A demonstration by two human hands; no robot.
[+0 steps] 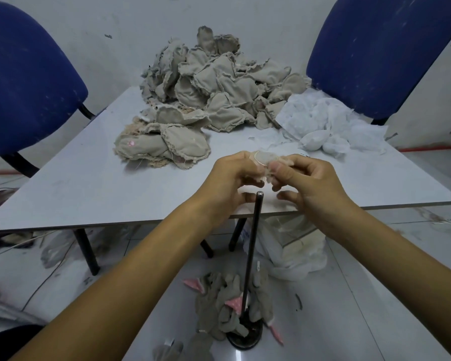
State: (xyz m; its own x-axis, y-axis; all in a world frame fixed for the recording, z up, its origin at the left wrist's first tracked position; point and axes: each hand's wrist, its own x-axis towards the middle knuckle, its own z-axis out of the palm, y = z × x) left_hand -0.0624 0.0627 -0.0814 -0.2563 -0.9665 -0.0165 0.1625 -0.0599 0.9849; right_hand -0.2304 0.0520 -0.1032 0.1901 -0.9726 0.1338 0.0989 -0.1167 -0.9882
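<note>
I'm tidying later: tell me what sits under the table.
Dark legs and a white bag of pale fabric. The tabletop hides anything farther back.

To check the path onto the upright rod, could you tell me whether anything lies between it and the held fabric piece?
Nothing visible does: the fabric piece, pinched by the left hand and right hand, sits directly above the rod.

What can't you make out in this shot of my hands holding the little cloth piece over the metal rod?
Small pale cloth piece: head view, mostly covered by the grip of the left hand and right hand; shape unclear.
Upright dark metal rod: head view, its round base partly covered by grey cloth pieces on the floor.
Blue padded chair: head view, cut off by the left edge.
</note>
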